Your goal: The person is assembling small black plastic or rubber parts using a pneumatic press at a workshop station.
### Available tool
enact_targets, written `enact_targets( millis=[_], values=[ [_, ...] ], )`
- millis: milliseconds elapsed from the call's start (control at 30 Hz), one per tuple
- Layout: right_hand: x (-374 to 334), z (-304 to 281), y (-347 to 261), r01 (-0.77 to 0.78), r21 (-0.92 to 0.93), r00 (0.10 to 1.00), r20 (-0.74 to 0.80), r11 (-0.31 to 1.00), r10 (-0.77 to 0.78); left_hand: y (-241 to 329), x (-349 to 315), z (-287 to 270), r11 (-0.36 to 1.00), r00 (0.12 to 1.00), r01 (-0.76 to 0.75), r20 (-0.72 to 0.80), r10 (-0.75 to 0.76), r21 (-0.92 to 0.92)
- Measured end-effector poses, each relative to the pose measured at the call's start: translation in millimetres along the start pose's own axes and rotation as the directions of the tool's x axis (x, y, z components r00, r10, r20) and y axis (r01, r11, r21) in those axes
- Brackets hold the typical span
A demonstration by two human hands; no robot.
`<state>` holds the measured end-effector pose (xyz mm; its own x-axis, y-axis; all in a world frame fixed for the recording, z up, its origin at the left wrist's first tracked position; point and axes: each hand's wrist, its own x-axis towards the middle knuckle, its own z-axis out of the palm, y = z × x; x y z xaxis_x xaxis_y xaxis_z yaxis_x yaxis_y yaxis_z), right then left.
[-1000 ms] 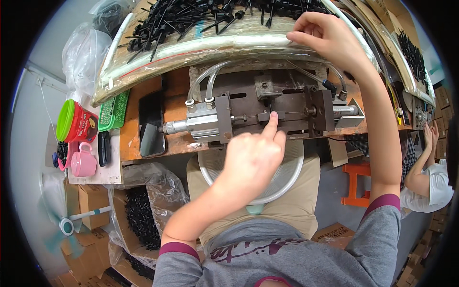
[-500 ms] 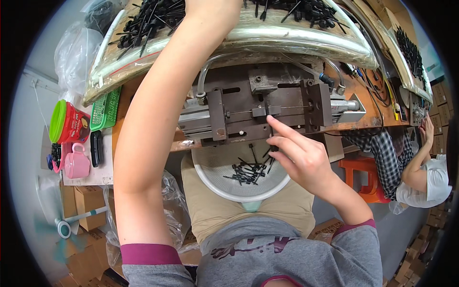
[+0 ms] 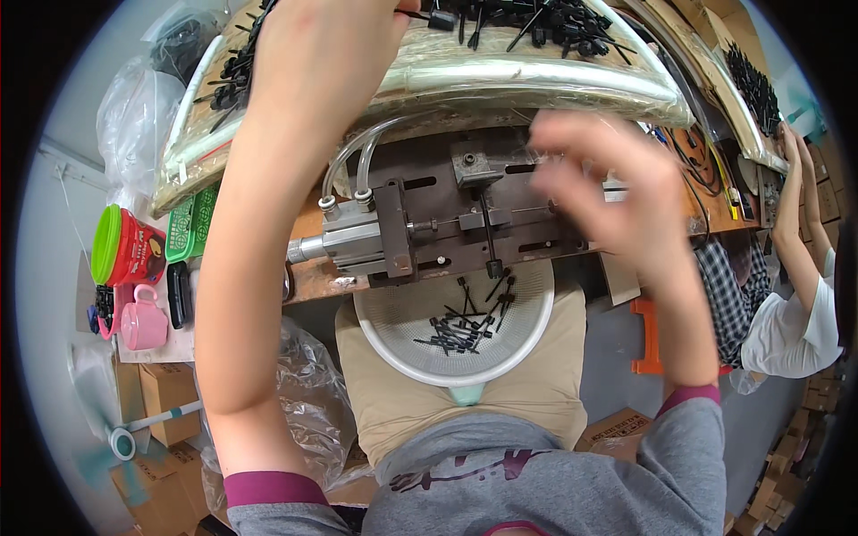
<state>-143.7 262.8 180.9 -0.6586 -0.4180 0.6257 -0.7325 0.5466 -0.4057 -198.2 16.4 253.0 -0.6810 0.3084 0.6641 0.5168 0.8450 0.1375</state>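
A pink mug and a red canister with a green lid are seen at left; cardboard boxes are stacked below them.

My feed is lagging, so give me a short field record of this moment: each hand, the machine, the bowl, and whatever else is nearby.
left hand: reaching up to the pile of black parts on the plastic-covered tray; grip cannot be made out
right hand: blurred, fingers spread, in front of the machine
machine: dark metal fixture with a silver cylinder and two clear hoses
bowl: white, on the lap below the machine, a few black parts inside
left side: red tub with green lid, pink cup
right edge: another person
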Motion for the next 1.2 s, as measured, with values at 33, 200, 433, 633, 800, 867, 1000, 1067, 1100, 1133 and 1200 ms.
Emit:
enact_targets(
  millis=[33, 200, 433, 633, 800, 867, 1000, 1067, 1100, 1133, 1200],
  values=[
    [16.1, -20.3, 16.5, -0.072, -0.216, 0.996, -0.059, 0.974, 0.061, 6.8, -12.0, -2.4, 0.997, 0.995, -0.046, -0.087, 0.041, -0.059],
    [80.6, -61.0, 87.7, -0.107, -0.594, 0.994, -0.080, 0.797, 0.074, 52.7, -72.4, -15.0, 0.958, 0.988, -0.154, -0.049, 0.147, -0.243],
    [101.6, -8.5, 90.5, -0.044, -0.427, 0.996, -0.090, 0.903, 0.006, 81.6, -152.3, 15.6, 0.956, 0.990, 0.001, 0.136, 0.041, -0.292],
    [114.6, 6.0, 66.4, 0.007, -0.433, 1.000, 0.030, 0.902, 0.006, 98.8, -170.6, 41.2, 0.980, 0.988, 0.044, 0.153, -0.014, -0.192],
    [113.6, -9.0, 60.0, 0.003, -0.422, 0.999, 0.040, 0.906, 0.015, 106.5, -170.5, 50.0, 1.000, 0.959, 0.025, 0.282, -0.024, 0.001],
    [115.7, -13.3, 59.9, -0.176, -0.235, 0.984, -0.034, 0.956, 0.172, 103.6, -165.1, 49.3, 1.000, 0.948, 0.018, 0.319, -0.018, 0.004],
    [124.2, -27.1, 56.1, -0.341, -0.117, 0.939, -0.003, 0.933, 0.343, 98.3, -162.1, 49.9, 0.998, 0.945, 0.017, 0.327, 0.002, -0.057],
    [118.8, -27.2, 60.0, -0.199, -0.229, 0.980, -0.055, 0.953, 0.191, 97.2, -161.0, 47.1, 0.993, 0.942, 0.044, 0.335, -0.004, -0.112],
    [114.7, -25.9, 55.0, -0.173, -0.141, 0.984, -0.053, 0.975, 0.167, 94.9, -158.8, 43.2, 0.985, 0.935, 0.073, 0.353, -0.013, -0.157],
    [109.4, -24.1, 46.1, -0.146, -0.052, 0.988, -0.054, 0.988, 0.143, 93.3, -155.7, 38.5, 0.974, 0.928, 0.103, 0.371, -0.021, -0.202],
    [103.0, -21.6, 33.3, -0.087, 0.127, 0.993, -0.065, 0.988, 0.096, 91.3, -142.9, 26.1, 0.795, 0.942, 0.317, 0.269, -0.200, -0.518]
  ],
)
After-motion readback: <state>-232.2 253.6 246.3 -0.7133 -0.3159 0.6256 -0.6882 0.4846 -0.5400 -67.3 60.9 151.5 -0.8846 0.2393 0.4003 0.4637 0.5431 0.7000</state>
